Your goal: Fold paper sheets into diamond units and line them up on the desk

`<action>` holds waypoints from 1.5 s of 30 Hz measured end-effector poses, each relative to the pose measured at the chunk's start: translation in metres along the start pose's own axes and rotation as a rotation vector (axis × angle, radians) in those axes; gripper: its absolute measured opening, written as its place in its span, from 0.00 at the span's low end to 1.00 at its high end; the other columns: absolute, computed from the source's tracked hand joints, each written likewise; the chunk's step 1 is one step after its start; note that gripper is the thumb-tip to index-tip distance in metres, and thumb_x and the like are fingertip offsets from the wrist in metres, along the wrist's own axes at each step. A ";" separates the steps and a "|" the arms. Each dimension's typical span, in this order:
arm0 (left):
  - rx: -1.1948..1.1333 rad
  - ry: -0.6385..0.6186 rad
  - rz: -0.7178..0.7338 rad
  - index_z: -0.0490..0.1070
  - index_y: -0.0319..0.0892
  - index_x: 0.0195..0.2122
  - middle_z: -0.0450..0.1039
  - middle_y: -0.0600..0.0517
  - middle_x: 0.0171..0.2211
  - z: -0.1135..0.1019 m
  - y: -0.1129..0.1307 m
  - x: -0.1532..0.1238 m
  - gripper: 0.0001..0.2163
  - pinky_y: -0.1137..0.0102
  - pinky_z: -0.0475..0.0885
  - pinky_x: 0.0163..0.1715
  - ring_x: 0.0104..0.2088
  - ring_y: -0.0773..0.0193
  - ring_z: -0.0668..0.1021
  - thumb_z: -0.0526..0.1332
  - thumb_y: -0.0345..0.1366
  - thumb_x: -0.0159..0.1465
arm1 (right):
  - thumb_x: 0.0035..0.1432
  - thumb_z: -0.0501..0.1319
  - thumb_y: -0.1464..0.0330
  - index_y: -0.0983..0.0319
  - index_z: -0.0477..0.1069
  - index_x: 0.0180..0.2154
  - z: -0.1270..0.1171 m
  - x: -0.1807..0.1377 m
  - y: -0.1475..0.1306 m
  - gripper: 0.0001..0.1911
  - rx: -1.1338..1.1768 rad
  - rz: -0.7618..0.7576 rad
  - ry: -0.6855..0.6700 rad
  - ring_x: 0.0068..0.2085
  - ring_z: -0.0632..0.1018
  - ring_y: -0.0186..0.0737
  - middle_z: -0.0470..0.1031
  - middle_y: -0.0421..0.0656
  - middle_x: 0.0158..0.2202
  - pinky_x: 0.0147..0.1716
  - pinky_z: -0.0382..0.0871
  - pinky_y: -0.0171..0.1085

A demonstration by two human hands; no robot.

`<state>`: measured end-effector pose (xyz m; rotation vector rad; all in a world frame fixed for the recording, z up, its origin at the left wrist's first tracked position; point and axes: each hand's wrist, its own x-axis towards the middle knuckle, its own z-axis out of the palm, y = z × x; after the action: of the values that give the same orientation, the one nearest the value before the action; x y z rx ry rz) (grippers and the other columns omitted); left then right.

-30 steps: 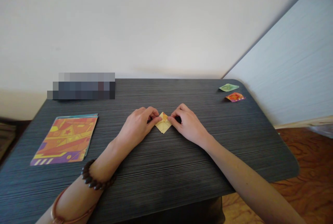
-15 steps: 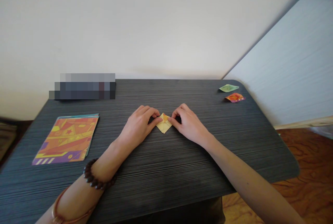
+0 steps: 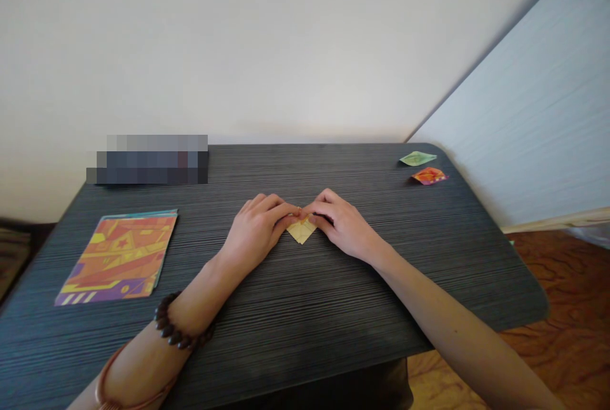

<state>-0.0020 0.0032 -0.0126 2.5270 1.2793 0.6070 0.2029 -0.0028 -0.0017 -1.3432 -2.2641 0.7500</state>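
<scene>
Two hands pinch a yellow folded paper (image 3: 301, 232) at the middle of the bench (image 3: 305, 321)
The left hand (image 3: 255, 230) and right hand (image 3: 345, 227) meet fingertip to fingertip, fingers drawn together on the paper's far corner; it lies flat.

Two hands (image 3: 257, 230) (image 3: 344, 227), three folded papers (image 3: 301, 231) (image 3: 418, 157) (image 3: 429, 175), one paper stack (image 3: 119, 257), one table (image 3: 333, 314)

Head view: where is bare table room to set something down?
Bare table: the near middle below left hand and right hand, and the far middle between the blurred object and green folded piece. Crowded: centre, both hands on the folded yellow paper; patterned paper stack at left.
</scene>
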 end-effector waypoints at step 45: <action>0.160 -0.083 -0.007 0.67 0.60 0.53 0.62 0.49 0.38 -0.006 -0.007 -0.001 0.16 0.62 0.59 0.40 0.40 0.58 0.63 0.52 0.46 0.65 | 0.56 0.57 0.75 0.59 0.77 0.34 -0.019 -0.004 0.032 0.11 -0.111 -0.275 -0.022 0.31 0.70 0.31 0.65 0.41 0.34 0.33 0.65 0.33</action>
<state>-0.0103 0.0072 -0.0102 2.6430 1.3560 0.4081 0.2372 0.0110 -0.0073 -1.0413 -2.4724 0.5543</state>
